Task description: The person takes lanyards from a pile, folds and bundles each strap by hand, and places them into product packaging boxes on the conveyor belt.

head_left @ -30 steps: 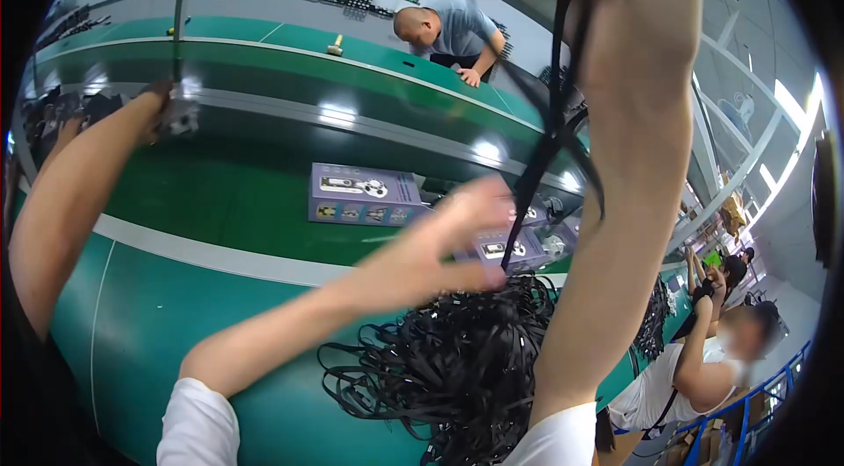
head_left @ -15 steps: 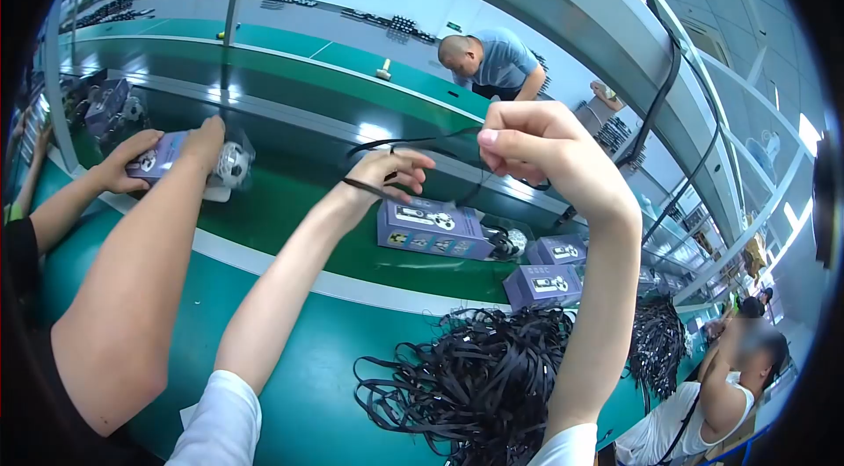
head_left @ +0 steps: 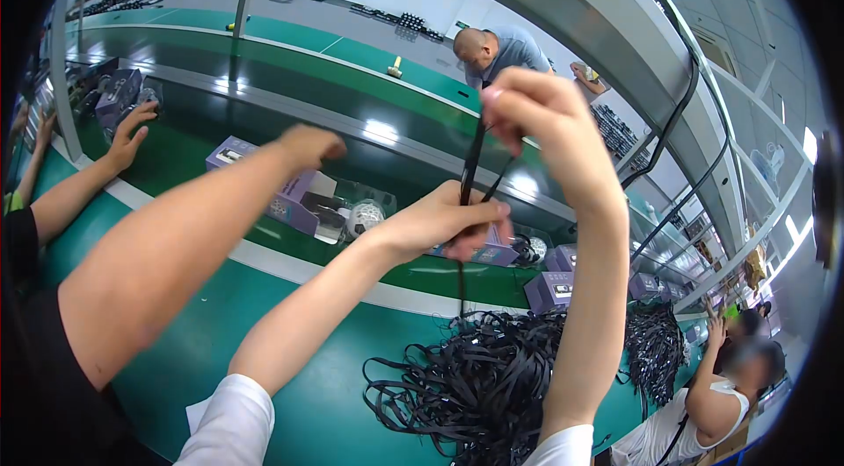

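Note:
A black strap (head_left: 473, 158) is stretched between my two hands above the green belt. My right hand (head_left: 532, 110) pinches its upper end, with the fingers closed. Lower and to the left, my left hand (head_left: 462, 222) has its fingers curled round the lower part of the strap, and one length hangs down below it. Behind my left hand a purple box (head_left: 497, 253) is partly hidden. A large tangled pile of black straps (head_left: 483, 378) lies on the green table below my hands.
To the left, a co-worker's two arms (head_left: 176, 246) reach over the belt beside an open purple box (head_left: 294, 207) with a white-and-black ball (head_left: 365, 216) in clear plastic. More purple boxes (head_left: 552, 290) stand at the right. A metal frame (head_left: 607, 35) crosses above. Another person (head_left: 501, 51) leans beyond.
My left hand has moved right and closed round the strap, now pulled nearly upright. The co-worker's hands have parted, one moving right. The open box and ball have shifted right along the belt.

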A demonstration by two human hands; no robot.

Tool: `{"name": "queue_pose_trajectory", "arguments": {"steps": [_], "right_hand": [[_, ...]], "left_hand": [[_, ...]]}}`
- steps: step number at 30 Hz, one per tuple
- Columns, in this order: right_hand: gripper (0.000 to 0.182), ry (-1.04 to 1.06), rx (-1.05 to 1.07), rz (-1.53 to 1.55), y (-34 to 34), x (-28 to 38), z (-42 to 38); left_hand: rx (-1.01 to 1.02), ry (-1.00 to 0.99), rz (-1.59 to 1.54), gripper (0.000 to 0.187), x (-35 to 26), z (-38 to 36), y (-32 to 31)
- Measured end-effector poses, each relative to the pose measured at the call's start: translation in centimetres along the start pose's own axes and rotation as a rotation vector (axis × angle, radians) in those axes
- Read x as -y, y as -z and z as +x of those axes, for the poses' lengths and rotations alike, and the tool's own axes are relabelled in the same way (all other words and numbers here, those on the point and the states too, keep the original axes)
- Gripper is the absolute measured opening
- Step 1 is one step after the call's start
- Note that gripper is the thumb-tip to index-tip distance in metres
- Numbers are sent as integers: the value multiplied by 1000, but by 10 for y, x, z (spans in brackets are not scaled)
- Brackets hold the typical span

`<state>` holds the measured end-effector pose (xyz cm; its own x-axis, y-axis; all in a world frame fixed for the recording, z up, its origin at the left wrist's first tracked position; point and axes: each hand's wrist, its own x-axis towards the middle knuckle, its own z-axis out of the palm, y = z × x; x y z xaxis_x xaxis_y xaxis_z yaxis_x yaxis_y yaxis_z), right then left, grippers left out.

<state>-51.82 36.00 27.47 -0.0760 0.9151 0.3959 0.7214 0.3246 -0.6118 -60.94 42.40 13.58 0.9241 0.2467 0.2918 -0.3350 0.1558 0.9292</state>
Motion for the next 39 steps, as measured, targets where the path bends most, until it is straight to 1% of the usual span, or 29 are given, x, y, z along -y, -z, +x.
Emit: {"name": "queue_pose_trajectory", "arguments": {"steps": [2, 4, 6, 7, 8, 9, 11, 12, 13, 14, 15, 16, 18, 19, 21, 22, 23, 24, 25, 26, 27, 28, 30, 31, 32, 34, 36, 37, 39], "right_hand": [[25, 79, -226, 122, 7, -1, -6], [25, 122, -317, 311, 16, -12, -15], [24, 104, -384, 384, 0, -27, -26], [23, 59, -381, 450, -11, -40, -30], [22, 10, -377, 516, -24, -56, -34], [21, -35, -358, 560, -38, -70, -38], [20, -155, -288, 680, -68, -92, -47], [20, -231, -237, 756, -81, -100, -50], [19, -243, -141, 797, -87, -106, -51], [18, -255, -47, 839, -91, -110, -52], [17, -268, -95, 799, -90, -112, -51], [14, -219, -147, 838, -87, -119, -49], [34, -146, -354, 853, -79, -120, -47], [53, -138, -289, 889, -73, -117, -47], [54, -114, -99, 794, -82, -109, -42], [55, -111, -14, 751, -91, -104, -41], [50, -200, 61, 664, -98, -98, -40], [39, -213, 74, 672, -105, -108, -34], [31, -240, 61, 684, -104, -110, -30], [24, -263, 54, 696, -103, -110, -25], [19, -271, 145, 653, -101, -115, -19], [18, -293, 86, 663, -103, -118, -16], [20, -336, -31, 682, -112, -123, -8], [23, -308, 20, 704, -109, -139, -1], [24, -348, -69, 636, -109, -154, 2], [27, -429, -155, 291, -107, -180, 5], [28, -220, -168, -140, -110, -219, 1], [29, -110, -174, -354, -110, -223, -1], [29, -199, -117, -436, -107, -218, -6]], "left_hand": [[-181, -60, -88, 27, 16, 11, 13], [-229, -204, -305, 31, 23, 13, 36], [-343, -326, -512, 28, 16, 9, 43], [-347, -455, -582, 25, 13, 9, 45], [-663, -401, -762, 25, -12, 5, 23], [-725, -440, -844, 25, -25, 4, 17], [-637, -474, -879, 25, -29, 0, 23], [-490, -466, -828, 25, -20, -7, 36], [-344, -454, -773, 25, -16, -10, 42], [-307, -452, -726, 25, -14, -10, 43], [-271, -448, -679, 24, -14, -10, 43], [-236, -445, -632, 24, -13, -10, 43], [-235, -454, -537, 23, -12, -9, 45], [-224, -445, -506, 23, -11, -9, 44], [-172, -422, -497, 23, -6, -4, 42], [-204, -412, -436, 23, -5, -4, 41], [-233, -395, -378, 23, -5, -4, 38], [-258, -384, -313, 24, -5, -3, 37], [-353, -453, -149, 25, -4, -2, 39], [-364, -496, -178, 25, -4, -1, 39], [-488, -533, 5, 24, -4, -1, 40], [-612, -570, 193, 24, -6, -2, 40], [-776, -633, 632, 24, -1, -1, 47], [-779, -636, 805, 20, 2, -1, 56], [-731, -533, 878, 20, 6, 0, 66], [-655, -390, 1050, 19, 20, 2, 87], [-530, -254, 1187, 20, 45, 1, 111], [-466, -186, 1253, 22, 47, -2, 116], [-330, 107, 1222, 29, 45, -9, 121]]}}
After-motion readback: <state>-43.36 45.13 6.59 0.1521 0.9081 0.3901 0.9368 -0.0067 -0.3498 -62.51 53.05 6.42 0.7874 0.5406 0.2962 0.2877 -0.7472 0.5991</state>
